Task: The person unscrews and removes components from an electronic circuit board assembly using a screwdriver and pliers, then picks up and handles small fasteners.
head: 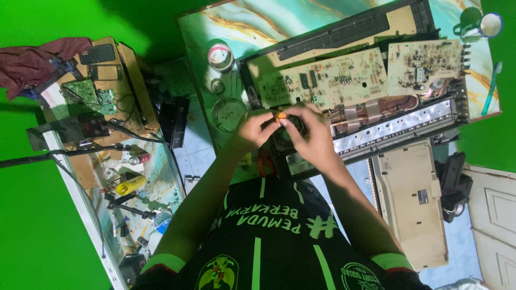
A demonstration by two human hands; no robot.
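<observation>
**A:** Green walls all round, and a marbled teal tabletop (226, 21) carrying an opened electronic keyboard chassis (376, 126), its lid off and the insides bare. How much of the work looks done?

**B:** The stripping-down looks well along, I'd judge. Two beige circuit boards are exposed, the long one (328, 80) and a smaller one (424, 64) to its side, with brown ribbon cables (376, 107) still running from them. A cream cover panel (411, 204) lies apart, below the chassis.

**A:** And the hands?

**B:** Both meet at the near edge of the chassis. The left hand (252, 129) and right hand (314, 137) have their fingers closed around a small dark part (285, 137), with a little orange piece (280, 115) pinched at the fingertips between them. Whether that piece is a tool tip or a cap, I can't tell.

**A:** So what remains?

**B:** The boards are still seated and cabled, so nothing looks reassembled; the dark part is still being handled just above the chassis edge. A tape roll (220, 56) and a clear round lid (228, 114) sit near the left hand, untouched.

**A:** Anything else about?

**B:** A cluttered side bench (107, 107) with spare boards, and a green mug (481, 26) at the far corner.
</observation>
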